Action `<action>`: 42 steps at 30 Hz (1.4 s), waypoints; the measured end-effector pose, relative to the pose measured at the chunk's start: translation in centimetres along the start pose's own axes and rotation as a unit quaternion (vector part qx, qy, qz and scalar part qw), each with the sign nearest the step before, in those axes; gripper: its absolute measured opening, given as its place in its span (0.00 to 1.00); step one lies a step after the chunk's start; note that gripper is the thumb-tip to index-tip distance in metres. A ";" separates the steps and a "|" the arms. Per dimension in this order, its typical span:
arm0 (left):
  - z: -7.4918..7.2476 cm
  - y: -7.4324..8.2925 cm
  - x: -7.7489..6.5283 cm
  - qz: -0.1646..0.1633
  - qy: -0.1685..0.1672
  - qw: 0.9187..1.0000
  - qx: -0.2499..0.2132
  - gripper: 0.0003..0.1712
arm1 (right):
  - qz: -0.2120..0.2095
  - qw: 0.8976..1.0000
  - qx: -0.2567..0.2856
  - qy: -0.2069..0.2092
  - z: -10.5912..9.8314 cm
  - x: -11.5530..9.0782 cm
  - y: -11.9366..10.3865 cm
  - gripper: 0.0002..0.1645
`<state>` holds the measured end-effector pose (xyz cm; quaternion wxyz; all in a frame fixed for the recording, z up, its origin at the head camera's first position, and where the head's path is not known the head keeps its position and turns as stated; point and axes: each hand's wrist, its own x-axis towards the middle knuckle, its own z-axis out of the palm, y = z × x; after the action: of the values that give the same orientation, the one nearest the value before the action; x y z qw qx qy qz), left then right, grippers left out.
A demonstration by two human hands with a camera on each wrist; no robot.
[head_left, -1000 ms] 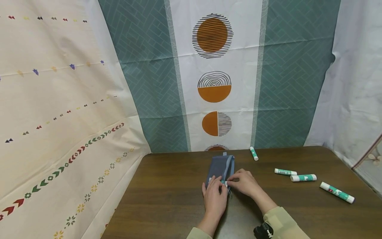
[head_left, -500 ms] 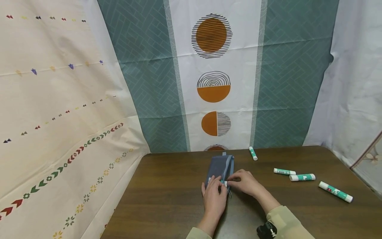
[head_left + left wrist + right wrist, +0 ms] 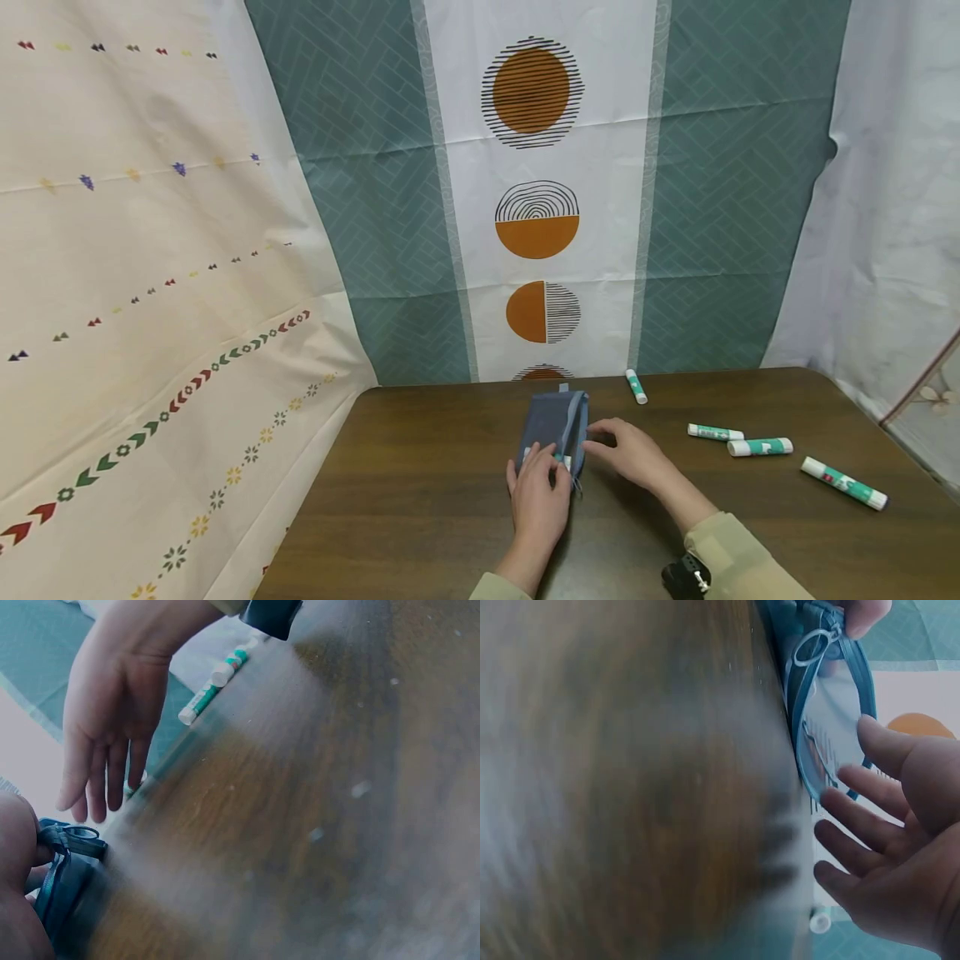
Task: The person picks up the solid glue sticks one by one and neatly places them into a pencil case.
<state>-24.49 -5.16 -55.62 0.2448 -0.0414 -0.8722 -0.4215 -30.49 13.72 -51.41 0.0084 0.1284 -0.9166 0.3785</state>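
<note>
A blue-grey zip pouch lies on the table, its zipped opening facing right and gaping. My left hand holds the near end of the pouch. In the right wrist view, one left fingertip lies beside the zipper's end, near the ring pull. A small white and green piece shows at the opening by the left thumb; the rest is hidden. Just right of the pouch is my right hand, holding nothing, its fingers loosely bent. The right wrist view shows its thumb close to the opening's edge.
Several white and green glue sticks lie on the brown table: one at the back, a slim one touching a thicker one, and another at far right. Patterned cloths hang behind and to the left.
My right hand has drawn back a little to the right from the pouch's opening, where its fingertips were at the white and green piece. The left hand stays in place.
</note>
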 end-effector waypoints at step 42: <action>0.2 -0.1 0.0 -0.006 0.002 1.000 0.001 0.12 | -0.007 0.983 -0.145 0.115 -4.7 4.6 5.0 0.40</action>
<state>-24.61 -5.05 -55.84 0.2442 -0.0351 -0.8725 -0.4217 -36.54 19.28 -51.00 0.1353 0.0874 -0.9538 0.2536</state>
